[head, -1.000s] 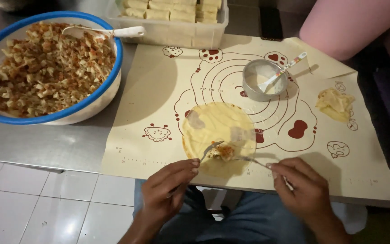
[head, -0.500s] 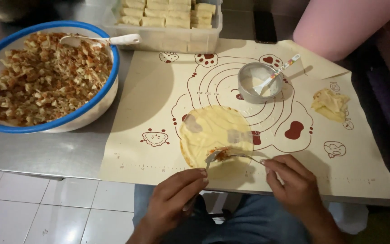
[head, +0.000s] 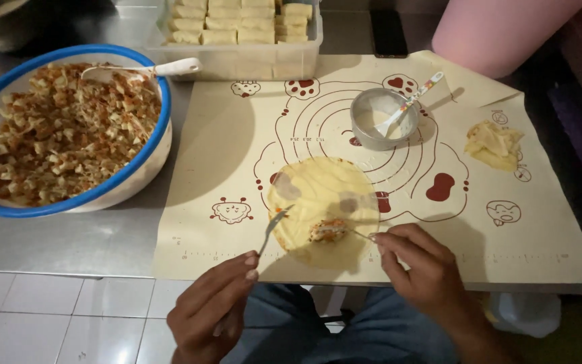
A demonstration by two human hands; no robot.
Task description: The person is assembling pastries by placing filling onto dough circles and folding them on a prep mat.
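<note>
From my remote seat, what mattered was how the small heap of filling [head: 329, 230] lay relative to the two hands. It sat on the near part of the round pale wrapper [head: 322, 207], close to the near edge of the printed baking mat [head: 223, 148], and slightly right of the wrapper's middle. The heap's long axis ran roughly along that near edge, left to right. The right hand [head: 420, 268] was the nearer one: it was closed around a thin utensil [head: 364, 235] whose tip reached the heap's right end. The left hand [head: 218, 307] was closed on a fork [head: 274, 226], whose tines rested at the wrapper's left rim, a little apart from the heap. So the filling lay between the two tools, ahead of both hands.

The filling looked chunky, tan with orange flecks, the same mix as in the blue-rimmed bowl [head: 144, 176] at the counter's left side. The wrapper was thin, yellowish, and lay flat, with darker patches showing through. A small metal cup [head: 365, 131] with a spoon stood beyond it, and a crumpled scrap of dough [head: 492, 143] lay toward the mat's right edge.
</note>
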